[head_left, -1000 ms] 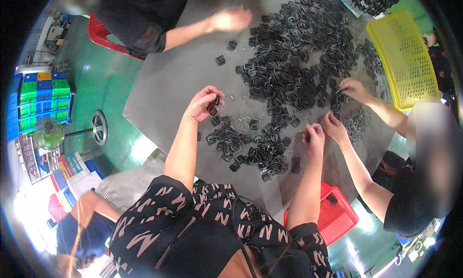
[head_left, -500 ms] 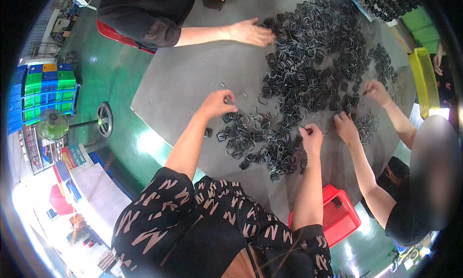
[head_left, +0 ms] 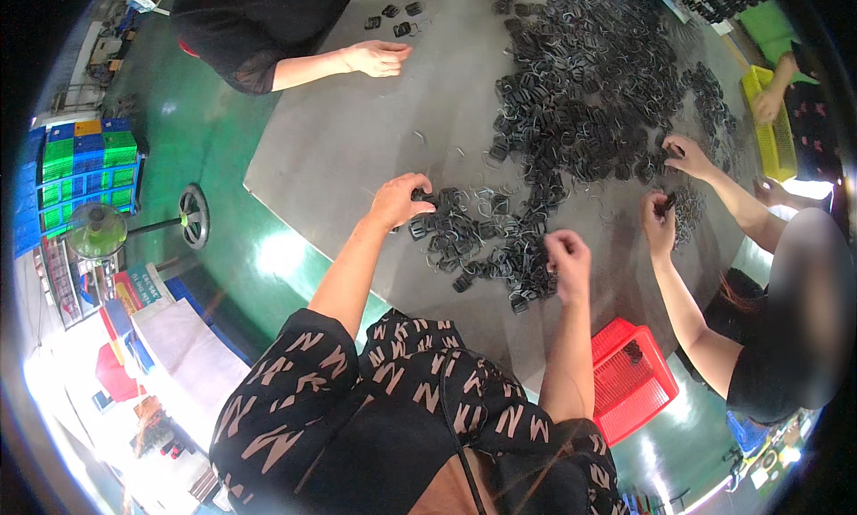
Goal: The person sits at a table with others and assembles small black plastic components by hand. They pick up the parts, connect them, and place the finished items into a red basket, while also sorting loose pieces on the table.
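My left hand (head_left: 400, 203) is closed round a small black plastic buckle (head_left: 421, 196) at the left edge of a near heap of buckles (head_left: 473, 234). Many pieces in this heap have thin bent metal wires on or among them. At the heap's right edge, my right hand (head_left: 571, 263) is slightly blurred, its fingers curled inward. Whatever lies between those fingertips is hidden. A strip of buckles joins the near heap to a much larger pile (head_left: 580, 95) farther off on the grey table (head_left: 330, 149).
Across the table, a co-worker's hand (head_left: 377, 58) rests near several separate buckles. Another person on the right works with both hands beside a heap of metal wires (head_left: 689, 213). A red basket (head_left: 665, 390) stands below the table's near right edge, a yellow basket (head_left: 775, 149) at far right.
My right hand has moved slightly down beside the heap; my left stays at its edge with a buckle. The far co-worker's hand has drawn left from the large pile. The view has shifted slightly.
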{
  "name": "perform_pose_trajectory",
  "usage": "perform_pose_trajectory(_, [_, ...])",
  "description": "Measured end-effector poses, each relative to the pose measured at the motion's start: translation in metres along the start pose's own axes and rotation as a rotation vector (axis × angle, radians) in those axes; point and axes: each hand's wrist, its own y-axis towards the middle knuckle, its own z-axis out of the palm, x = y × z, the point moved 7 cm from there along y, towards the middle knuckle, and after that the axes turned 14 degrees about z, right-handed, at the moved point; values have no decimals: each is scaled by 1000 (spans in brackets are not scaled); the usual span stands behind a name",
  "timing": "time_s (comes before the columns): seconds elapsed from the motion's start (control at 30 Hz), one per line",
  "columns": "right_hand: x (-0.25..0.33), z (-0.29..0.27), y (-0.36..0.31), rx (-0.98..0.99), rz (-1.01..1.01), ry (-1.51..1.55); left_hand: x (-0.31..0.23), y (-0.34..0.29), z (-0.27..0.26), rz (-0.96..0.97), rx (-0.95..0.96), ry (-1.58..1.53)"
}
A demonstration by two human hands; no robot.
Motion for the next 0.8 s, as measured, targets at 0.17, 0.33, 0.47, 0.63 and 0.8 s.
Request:
perform_pose_trajectory(0.17, [25,66,-19,-363,-212,-842,28,-16,5,-294,95,-325])
perform_pose_trajectory(0.33, [30,79,-7,-334,-312,-909,27,-31,-27,-232,-377,-1182])
perform_pose_trajectory(0.47, [44,72,-2,-122,-197,-405,26,-29,-31,-93,-334,-366])
perform_pose_trajectory(0.63, [63,68,-26,-130,-307,-426,21,-28,-4,-245,-269,-133])
perform_pose_trajectory(0.8, [62,34,-25,-242,-242,-336,17,-11,-3,-155,-76,15])
